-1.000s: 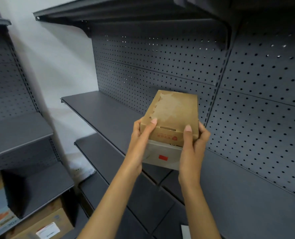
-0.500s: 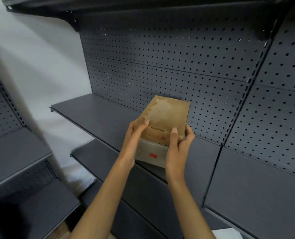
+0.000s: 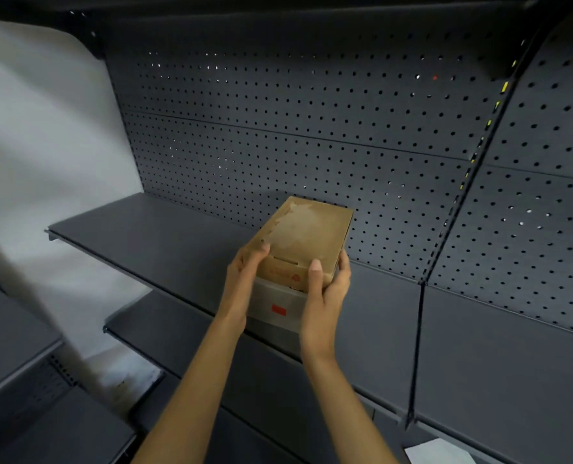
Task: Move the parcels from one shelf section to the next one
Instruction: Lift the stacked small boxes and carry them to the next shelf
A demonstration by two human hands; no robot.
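Observation:
A brown cardboard parcel (image 3: 303, 237) lies stacked on a grey-white parcel with a small red label (image 3: 276, 304). I hold the pair between both hands over the front part of the dark metal shelf (image 3: 151, 236) in the left section. My left hand (image 3: 243, 279) grips the stack's left side, thumb on the brown top. My right hand (image 3: 327, 293) grips the right side, thumb up on the brown front edge. Whether the stack touches the shelf is hidden by my hands.
A perforated dark back panel (image 3: 278, 145) stands behind the shelf. A vertical upright (image 3: 446, 229) divides this section from the right section's shelf (image 3: 513, 363). A lower shelf (image 3: 164, 329) juts out below, and a white sheet (image 3: 439, 452) lies at the bottom right.
The two stacked parcels have travelled left, past the upright, further in over the left section's shelf. Both hands keep the same grip. My view has turned left and up.

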